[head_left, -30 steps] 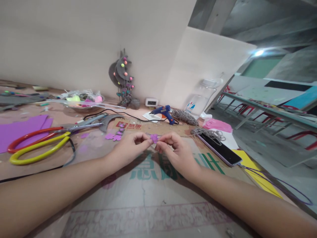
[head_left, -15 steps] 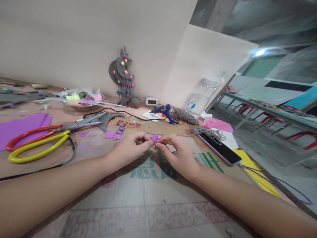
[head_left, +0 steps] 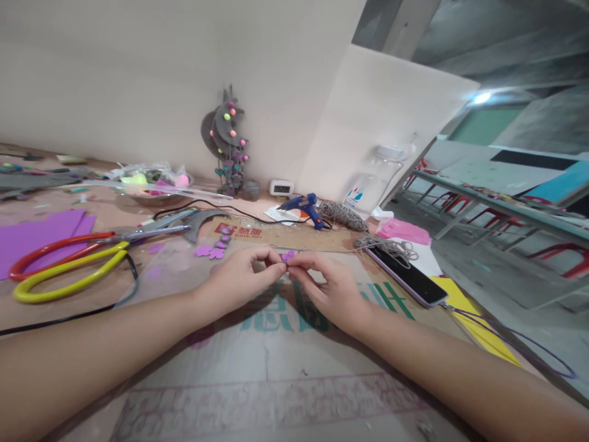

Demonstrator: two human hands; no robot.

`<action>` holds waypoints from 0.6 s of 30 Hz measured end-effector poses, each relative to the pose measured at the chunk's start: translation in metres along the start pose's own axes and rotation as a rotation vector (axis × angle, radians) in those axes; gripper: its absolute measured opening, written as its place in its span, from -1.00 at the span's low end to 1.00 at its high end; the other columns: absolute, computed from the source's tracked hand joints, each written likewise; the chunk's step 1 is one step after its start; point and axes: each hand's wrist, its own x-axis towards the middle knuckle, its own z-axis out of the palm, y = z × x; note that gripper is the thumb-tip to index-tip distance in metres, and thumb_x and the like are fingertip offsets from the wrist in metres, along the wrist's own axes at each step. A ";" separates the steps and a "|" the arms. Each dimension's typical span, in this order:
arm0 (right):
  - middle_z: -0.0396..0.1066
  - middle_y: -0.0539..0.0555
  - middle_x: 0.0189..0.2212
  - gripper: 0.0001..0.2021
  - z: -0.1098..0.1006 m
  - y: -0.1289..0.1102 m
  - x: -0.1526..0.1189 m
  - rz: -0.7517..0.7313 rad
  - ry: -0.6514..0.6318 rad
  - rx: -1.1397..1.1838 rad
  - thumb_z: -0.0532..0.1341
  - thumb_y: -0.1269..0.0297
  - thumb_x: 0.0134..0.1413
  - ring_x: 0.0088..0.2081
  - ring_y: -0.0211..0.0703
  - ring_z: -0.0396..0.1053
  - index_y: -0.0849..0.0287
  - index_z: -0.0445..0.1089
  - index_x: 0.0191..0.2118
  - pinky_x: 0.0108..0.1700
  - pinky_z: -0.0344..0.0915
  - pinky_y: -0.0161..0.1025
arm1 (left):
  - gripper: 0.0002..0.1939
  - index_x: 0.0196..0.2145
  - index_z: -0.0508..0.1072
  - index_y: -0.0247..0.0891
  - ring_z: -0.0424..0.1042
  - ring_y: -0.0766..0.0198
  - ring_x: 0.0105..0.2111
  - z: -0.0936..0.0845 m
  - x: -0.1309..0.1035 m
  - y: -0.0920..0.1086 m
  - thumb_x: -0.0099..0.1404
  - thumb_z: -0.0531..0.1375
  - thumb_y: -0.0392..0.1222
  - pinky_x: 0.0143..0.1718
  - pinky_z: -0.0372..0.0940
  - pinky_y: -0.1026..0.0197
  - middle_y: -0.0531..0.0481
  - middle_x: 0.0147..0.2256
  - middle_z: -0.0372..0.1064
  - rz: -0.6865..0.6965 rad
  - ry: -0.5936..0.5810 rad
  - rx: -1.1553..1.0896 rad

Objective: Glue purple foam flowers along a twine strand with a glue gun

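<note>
Between my two hands, over the printed cardboard (head_left: 285, 362), is a small purple felt piece (head_left: 288, 255). My left hand (head_left: 251, 273) pinches it from the left with thumb and forefinger. From the right, the fingertips of my right hand (head_left: 326, 285) close on the same piece, touching those of the left. The fingers hide its lower part. Left of my hands lie purple flower-shaped cutouts (head_left: 210, 252), with a short column of small dark and purple pieces (head_left: 224, 238) beside them.
Red-and-yellow-handled scissors (head_left: 73, 270) and purple sheets (head_left: 41, 239) lie at left. Behind my hands are a blue glue gun (head_left: 306, 209), a small clock (head_left: 281, 188) and grey yarn (head_left: 343, 216). A phone (head_left: 407, 276) lies at right; a clear bottle (head_left: 375, 181) stands behind it.
My fingertips have closed slightly over the purple piece, so less of it shows. Both hands stay in nearly the same place.
</note>
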 end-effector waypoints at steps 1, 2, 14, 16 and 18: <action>0.47 0.05 -0.35 -0.87 0.000 0.000 0.000 -0.005 0.005 -0.001 0.11 0.29 0.14 -0.33 -0.20 0.42 0.09 0.38 -0.22 -0.25 0.33 -0.24 | -0.83 -0.49 0.35 -0.26 0.32 0.30 -0.40 0.000 0.000 0.000 0.17 0.08 -0.14 -0.34 0.20 0.28 0.07 -0.47 0.34 0.002 -0.001 0.003; 0.47 0.04 -0.36 -0.87 0.000 0.000 0.000 -0.016 0.014 -0.002 0.12 0.30 0.14 -0.34 -0.22 0.42 0.10 0.38 -0.23 -0.25 0.33 -0.26 | -0.83 -0.48 0.36 -0.26 0.32 0.29 -0.39 0.000 -0.001 0.000 0.18 0.08 -0.14 -0.33 0.20 0.28 0.07 -0.46 0.34 0.005 -0.002 0.007; 0.41 0.01 -0.39 -0.72 0.001 -0.001 -0.004 0.152 -0.007 0.269 0.15 0.25 0.12 -0.35 -0.24 0.41 0.10 0.13 -0.06 -0.32 0.33 -0.31 | -0.81 -0.49 0.35 -0.25 0.37 0.26 -0.34 0.000 -0.002 0.002 0.20 0.07 -0.12 -0.24 0.22 0.23 0.05 -0.43 0.39 0.060 0.025 0.068; 0.38 0.01 -0.43 -0.72 0.000 -0.002 -0.003 0.216 -0.047 0.356 0.08 0.24 0.17 -0.36 -0.25 0.39 0.11 0.10 -0.01 -0.34 0.31 -0.31 | -0.83 -0.49 0.36 -0.25 0.37 0.27 -0.33 0.000 -0.002 0.004 0.19 0.08 -0.15 -0.22 0.21 0.23 0.05 -0.42 0.39 0.077 0.039 0.100; 0.35 -0.01 -0.45 -0.72 0.000 -0.003 -0.002 0.261 -0.059 0.427 0.05 0.24 0.20 -0.37 -0.26 0.36 0.11 0.12 0.01 -0.34 0.30 -0.31 | -0.84 -0.50 0.35 -0.25 0.36 0.27 -0.33 0.000 -0.003 0.007 0.19 0.08 -0.18 -0.22 0.21 0.23 0.05 -0.42 0.39 0.087 0.042 0.121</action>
